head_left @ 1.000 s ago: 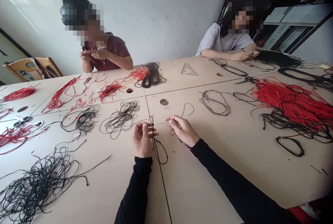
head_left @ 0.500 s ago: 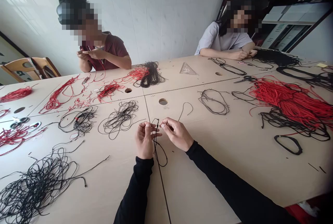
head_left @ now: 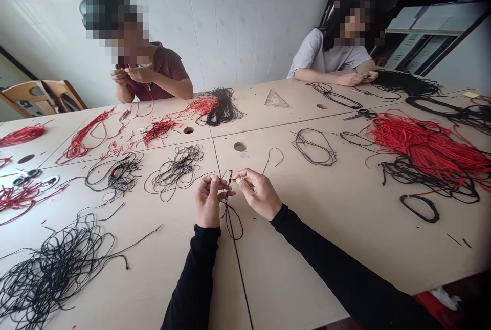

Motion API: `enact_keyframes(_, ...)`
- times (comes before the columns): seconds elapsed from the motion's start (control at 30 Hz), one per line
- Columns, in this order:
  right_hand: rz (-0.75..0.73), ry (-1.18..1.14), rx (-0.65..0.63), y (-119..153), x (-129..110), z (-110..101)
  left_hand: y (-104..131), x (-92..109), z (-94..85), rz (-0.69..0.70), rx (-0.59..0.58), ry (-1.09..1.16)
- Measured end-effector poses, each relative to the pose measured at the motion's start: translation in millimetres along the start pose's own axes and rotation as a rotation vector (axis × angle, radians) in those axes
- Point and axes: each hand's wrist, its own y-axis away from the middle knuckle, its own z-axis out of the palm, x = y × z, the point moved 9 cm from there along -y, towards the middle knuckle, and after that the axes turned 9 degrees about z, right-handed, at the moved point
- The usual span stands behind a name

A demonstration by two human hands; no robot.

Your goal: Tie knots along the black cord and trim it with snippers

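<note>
A thin black cord (head_left: pixel 235 217) with a small knot near its top hangs between my hands, its lower part forming a loop over the table seam. My left hand (head_left: pixel 210 198) pinches the cord with thumb and fingers from the left. From the right, my right hand (head_left: pixel 259 192) is closed at the fingertips beside the knot, on the same cord. A curved single strand (head_left: pixel 274 156) lies on the table just beyond my right hand. The exact path of the cord between my fingertips is too fine to make out.
The table (head_left: pixel 307 248) bears a large black cord tangle (head_left: pixel 57 268) at left, a black bundle (head_left: pixel 178 171), a red heap (head_left: pixel 425 146), scissors (head_left: pixel 360 114) and a triangular ruler (head_left: pixel 276 99). Two people sit across, their hands on cords.
The view has shifted slightly. My fingers have moved a little at the knot, both hands still on the cord. The person at the left has shifted their hands slightly.
</note>
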Motion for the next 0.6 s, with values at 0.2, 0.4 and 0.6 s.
enact_keyframes(0.2, 0.041, -0.071, -0.009, 1.2, 4.1, -0.6, 7.0, -13.2, 14.2, -0.184, -0.106, 0.092)
enact_keyframes(0.4, 0.026, -0.066, -0.044, 1.4, 6.1, 4.9, 7.5, -11.2, 12.3, -0.119, -0.099, 0.007)
enact_keyframes(0.6, -0.134, 0.211, 0.244, -0.4, -24.1, -31.0, 1.8, -11.3, -2.0, -0.052, 0.022, 0.008)
